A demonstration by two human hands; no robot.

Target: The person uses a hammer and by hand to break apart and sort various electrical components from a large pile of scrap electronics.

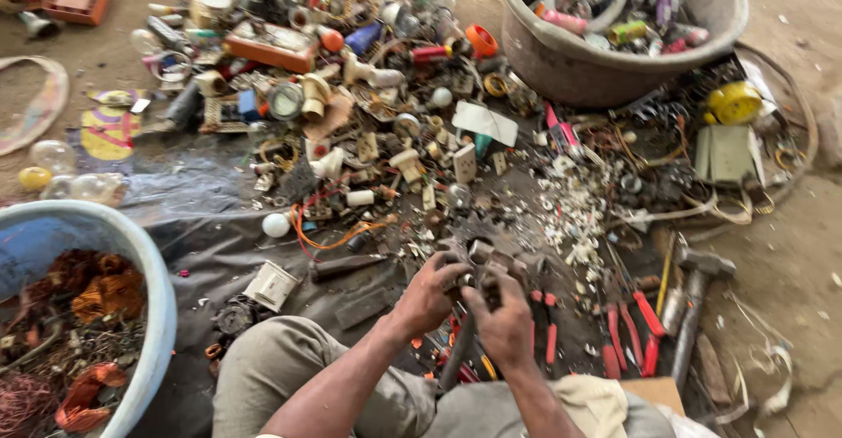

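Both my hands meet low in the middle of the head view over a small grey metal part. My left hand grips it from the left, and my right hand closes on it from below. A dark rod-like tool runs down between my hands toward my knees; which hand holds it is unclear. A dark sheet on the ground under my hands carries a spread of scrap electrical parts.
A blue tub with copper wire stands at the left. A grey basin of mixed scrap sits at the back right. Red-handled pliers and a hammer lie to the right. A white socket lies near my left knee.
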